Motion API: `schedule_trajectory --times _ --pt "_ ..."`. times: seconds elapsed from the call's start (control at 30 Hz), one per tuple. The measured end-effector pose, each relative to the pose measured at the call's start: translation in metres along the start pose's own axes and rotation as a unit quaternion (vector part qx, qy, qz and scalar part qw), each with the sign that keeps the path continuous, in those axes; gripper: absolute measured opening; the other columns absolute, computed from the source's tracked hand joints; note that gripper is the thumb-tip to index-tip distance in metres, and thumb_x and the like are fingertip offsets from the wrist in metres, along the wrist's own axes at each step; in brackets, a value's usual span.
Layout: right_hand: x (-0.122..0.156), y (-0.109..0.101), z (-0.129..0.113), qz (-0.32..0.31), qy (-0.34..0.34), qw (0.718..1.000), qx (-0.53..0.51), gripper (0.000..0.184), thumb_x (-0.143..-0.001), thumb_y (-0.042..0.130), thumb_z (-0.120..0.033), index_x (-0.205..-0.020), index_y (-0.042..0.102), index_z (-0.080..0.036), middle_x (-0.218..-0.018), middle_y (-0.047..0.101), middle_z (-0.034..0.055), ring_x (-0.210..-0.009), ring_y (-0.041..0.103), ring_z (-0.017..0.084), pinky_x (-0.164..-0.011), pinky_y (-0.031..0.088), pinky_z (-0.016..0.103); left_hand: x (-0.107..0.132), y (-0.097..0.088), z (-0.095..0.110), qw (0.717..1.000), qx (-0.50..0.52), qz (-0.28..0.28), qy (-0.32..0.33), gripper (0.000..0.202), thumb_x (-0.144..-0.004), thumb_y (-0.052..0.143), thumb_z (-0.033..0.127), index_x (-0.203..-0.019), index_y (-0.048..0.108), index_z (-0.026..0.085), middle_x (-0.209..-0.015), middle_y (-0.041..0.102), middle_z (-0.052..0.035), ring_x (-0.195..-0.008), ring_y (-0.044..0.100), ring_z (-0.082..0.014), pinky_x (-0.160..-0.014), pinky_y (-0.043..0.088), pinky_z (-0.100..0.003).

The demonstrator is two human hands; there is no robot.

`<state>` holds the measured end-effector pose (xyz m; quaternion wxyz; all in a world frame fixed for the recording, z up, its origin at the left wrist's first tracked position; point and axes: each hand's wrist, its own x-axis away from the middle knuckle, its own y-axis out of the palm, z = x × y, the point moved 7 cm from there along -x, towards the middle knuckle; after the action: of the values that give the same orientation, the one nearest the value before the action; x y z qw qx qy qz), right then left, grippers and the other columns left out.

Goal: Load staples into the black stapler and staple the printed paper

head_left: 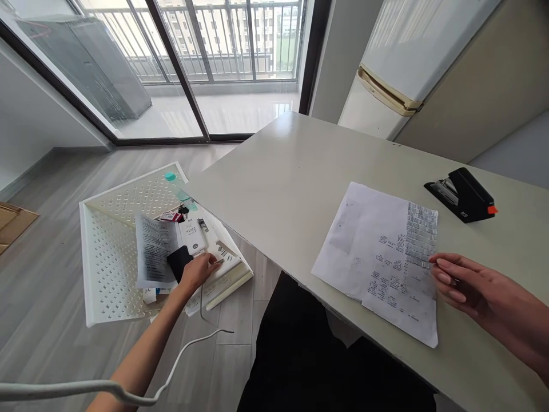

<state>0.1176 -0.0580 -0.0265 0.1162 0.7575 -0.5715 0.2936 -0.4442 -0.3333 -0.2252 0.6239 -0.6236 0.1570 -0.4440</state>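
Note:
On the table lies a printed sheet of paper (369, 257), its upper right part covered by rows of small silvery pieces (421, 232) that look like staples. My right hand (469, 283) is at the sheet's right edge, thumb and fingers pinched beside the lowest row; what they hold is too small to make out. Low at the left, my left hand (198, 272) reaches over a white basket (114, 260), its fingertips closed on a small grey strip. Similar grey strips (223, 252) lie on a white surface beside those fingers. A black stapler (464, 194) stands beyond the paper.
The basket, on the floor left of the table (257, 183), holds a folded printed sheet (155, 252), a white box (193, 236), a black item (179, 262) and a clear bottle with a green cap (170, 175). A white cable (189, 346) crosses near my left forearm.

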Motion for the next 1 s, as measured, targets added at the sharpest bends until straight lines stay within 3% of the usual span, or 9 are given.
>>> schedule_trajectory --times 0.27,0.47,0.67,1.0 --pt "0.001 0.005 0.001 -0.009 -0.005 1.000 0.011 0.048 -0.061 0.093 -0.054 -0.095 0.074 -0.027 -0.075 0.054 -0.0032 -0.058 0.047 0.011 -0.056 0.058 0.018 -0.011 -0.009 0.016 0.996 -0.003 0.088 -0.009 0.037 -0.103 0.067 0.037 -0.135 0.063 0.018 -0.134 0.065 -0.0117 -0.113 0.068 -0.0257 -0.095 0.060 -0.047" --pt "0.009 0.006 0.003 -0.006 -0.016 1.000 0.020 0.048 -0.064 0.091 -0.056 -0.098 0.073 -0.028 -0.076 0.054 -0.0038 -0.060 0.046 0.011 -0.053 0.054 0.016 -0.022 0.000 0.025 0.998 -0.009 0.061 0.016 0.037 -0.103 0.068 0.038 -0.134 0.063 0.018 -0.134 0.065 -0.0116 -0.113 0.068 -0.0259 -0.095 0.060 -0.047" --pt "0.007 -0.008 0.012 0.023 0.023 0.999 0.008 0.059 -0.054 0.095 -0.054 -0.102 0.073 -0.027 -0.076 0.057 -0.0020 -0.061 0.048 0.014 -0.055 0.060 0.023 -0.021 0.000 0.015 0.999 -0.006 0.020 0.034 0.037 -0.103 0.068 0.037 -0.134 0.063 0.018 -0.134 0.065 -0.0116 -0.112 0.068 -0.0258 -0.094 0.060 -0.047" --pt "0.012 -0.006 0.011 0.030 0.024 0.999 0.008 0.060 -0.053 0.095 -0.057 -0.099 0.072 -0.026 -0.075 0.056 -0.0021 -0.061 0.047 0.014 -0.053 0.059 0.023 -0.020 -0.018 -0.003 0.998 0.013 0.060 0.003 0.036 -0.103 0.067 0.037 -0.134 0.064 0.018 -0.135 0.065 -0.0116 -0.113 0.068 -0.0254 -0.095 0.060 -0.047"
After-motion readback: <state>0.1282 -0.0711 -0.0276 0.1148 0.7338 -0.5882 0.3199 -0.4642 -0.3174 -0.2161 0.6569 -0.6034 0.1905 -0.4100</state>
